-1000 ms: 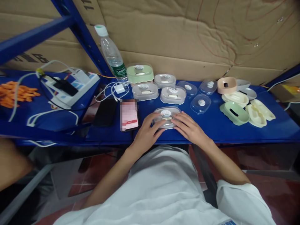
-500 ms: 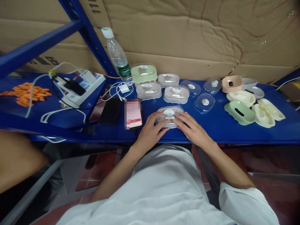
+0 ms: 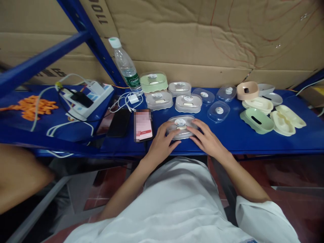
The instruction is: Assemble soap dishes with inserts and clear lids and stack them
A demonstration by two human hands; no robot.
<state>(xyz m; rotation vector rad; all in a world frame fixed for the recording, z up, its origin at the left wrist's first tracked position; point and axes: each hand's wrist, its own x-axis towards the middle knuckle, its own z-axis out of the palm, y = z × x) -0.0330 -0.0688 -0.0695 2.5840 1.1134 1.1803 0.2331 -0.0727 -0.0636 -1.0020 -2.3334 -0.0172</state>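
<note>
A grey soap box (image 3: 181, 121) with a clear lid and a round white label lies near the table's front edge. My left hand (image 3: 162, 140) wraps its left side, fingers on the lid and thumb low in front. From the other side my right hand (image 3: 207, 138) grips it, fingers over the lid's right end. Behind it stand more lidded soap boxes: a green one (image 3: 154, 82) on top of another, and a grey one (image 3: 188, 103) among others. Loose clear lids, one of them a labelled lid (image 3: 218, 111), lie to the right.
Farther right are a green base (image 3: 257, 120), a peach base (image 3: 247, 91) and cream trays (image 3: 282, 124). At left are a phone (image 3: 143, 130), a dark phone (image 3: 118, 123), a water bottle (image 3: 128, 69), a power strip (image 3: 92, 101), cables and orange pieces (image 3: 37, 107). A blue frame (image 3: 45, 52) crosses there.
The camera view has shifted slightly. Both hands stay on the same soap box, and the right hand's fingers have moved a little on its lid.
</note>
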